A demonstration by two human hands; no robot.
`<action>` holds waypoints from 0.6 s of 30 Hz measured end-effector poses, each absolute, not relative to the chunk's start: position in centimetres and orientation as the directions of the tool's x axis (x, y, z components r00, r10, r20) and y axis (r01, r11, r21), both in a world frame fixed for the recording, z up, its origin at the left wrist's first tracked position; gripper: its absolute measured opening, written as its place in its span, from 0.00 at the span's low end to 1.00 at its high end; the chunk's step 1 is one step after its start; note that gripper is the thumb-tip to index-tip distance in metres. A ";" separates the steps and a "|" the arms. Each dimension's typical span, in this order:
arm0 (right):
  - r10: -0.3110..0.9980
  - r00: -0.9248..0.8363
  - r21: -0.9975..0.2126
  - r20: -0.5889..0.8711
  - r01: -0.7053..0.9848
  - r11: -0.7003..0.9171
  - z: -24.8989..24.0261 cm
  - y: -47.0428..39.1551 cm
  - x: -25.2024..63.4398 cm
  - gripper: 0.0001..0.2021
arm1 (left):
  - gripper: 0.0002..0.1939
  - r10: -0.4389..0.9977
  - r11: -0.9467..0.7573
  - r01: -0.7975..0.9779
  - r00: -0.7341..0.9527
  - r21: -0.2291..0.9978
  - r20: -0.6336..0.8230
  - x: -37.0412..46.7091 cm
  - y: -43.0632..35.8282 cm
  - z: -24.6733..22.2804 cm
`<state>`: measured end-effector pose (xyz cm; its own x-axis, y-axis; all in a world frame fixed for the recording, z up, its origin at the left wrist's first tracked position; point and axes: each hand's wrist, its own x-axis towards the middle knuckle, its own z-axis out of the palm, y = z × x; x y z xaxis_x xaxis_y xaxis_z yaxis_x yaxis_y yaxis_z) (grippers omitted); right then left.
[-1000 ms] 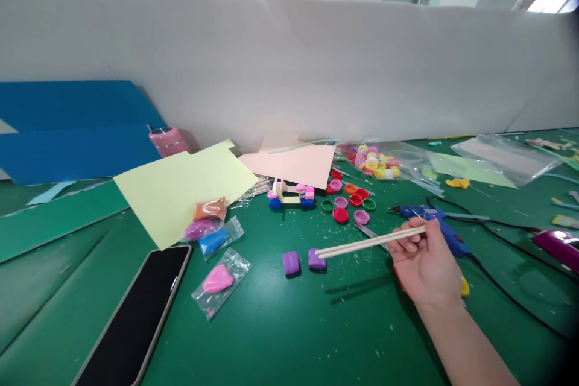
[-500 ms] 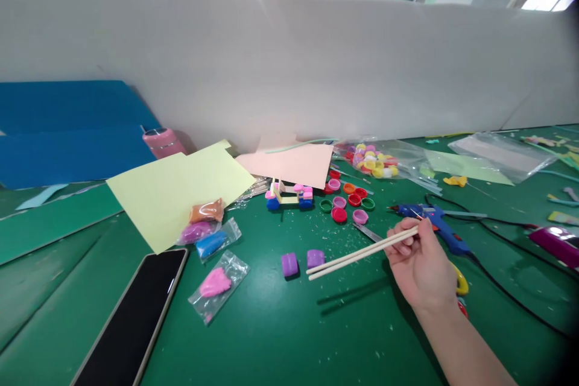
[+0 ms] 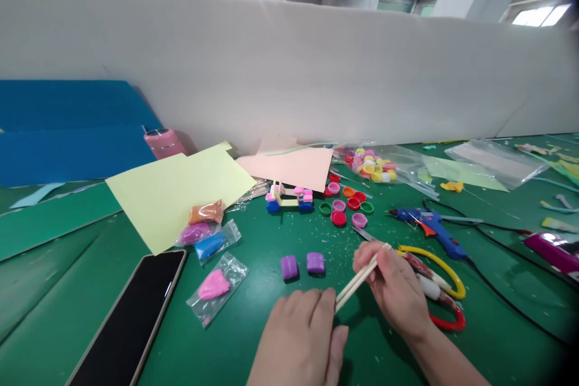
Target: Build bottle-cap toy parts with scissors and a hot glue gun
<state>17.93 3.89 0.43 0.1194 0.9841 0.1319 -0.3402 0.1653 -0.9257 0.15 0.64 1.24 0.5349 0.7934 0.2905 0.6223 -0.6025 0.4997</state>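
Observation:
Two pale wooden sticks [image 3: 355, 284] lie side by side, slanting between my two hands above the green table. My right hand [image 3: 400, 295] pinches them near their upper end. Closed around their lower end is my left hand [image 3: 298, 335], whose fingers hide the tips. Just beyond the left hand, two purple clay pieces [image 3: 315, 263] sit apart on the table. A small pink-and-blue model car [image 3: 289, 198] with wooden strips stands farther back. Scissors [image 3: 456, 280] with yellow and red handles lie beside and partly behind my right hand.
A blue glue gun [image 3: 429, 226] with a black cord lies at right. Coloured bottle caps [image 3: 339, 217] and a bag of caps [image 3: 373, 166] are behind. At left are a phone [image 3: 131, 313], bagged clay [image 3: 215, 284] and yellow paper [image 3: 181, 187]. A white partition [image 3: 271, 72] closes off the back.
My left hand has come into view and taken hold of the sticks' lower end. My right hand has moved left and down, turning the sticks steeper and uncovering the scissors' handles.

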 end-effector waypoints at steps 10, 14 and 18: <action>0.972 -0.184 -0.989 0.147 -0.047 0.141 0.7 3.0 16.9 0.10 | 0.13 0.872 -0.286 0.408 0.487 0.867 0.059 1.0 1.8 1.0; 0.926 -0.322 -0.958 0.199 0.133 0.253 1.3 2.8 16.2 0.09 | 0.11 0.890 -0.355 0.387 0.419 0.851 0.181 0.9 1.8 0.2; 0.913 -0.326 -0.930 0.246 0.186 0.317 1.3 2.8 16.1 0.09 | 0.11 0.847 -0.487 0.455 0.455 0.746 0.275 0.4 1.6 -0.5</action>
<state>16.07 2.78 1.31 -0.3259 0.9129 0.2458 0.1863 0.3169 -0.9300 0.43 1.63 -0.50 0.4550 0.8469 0.2750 0.4546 -0.4865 0.7461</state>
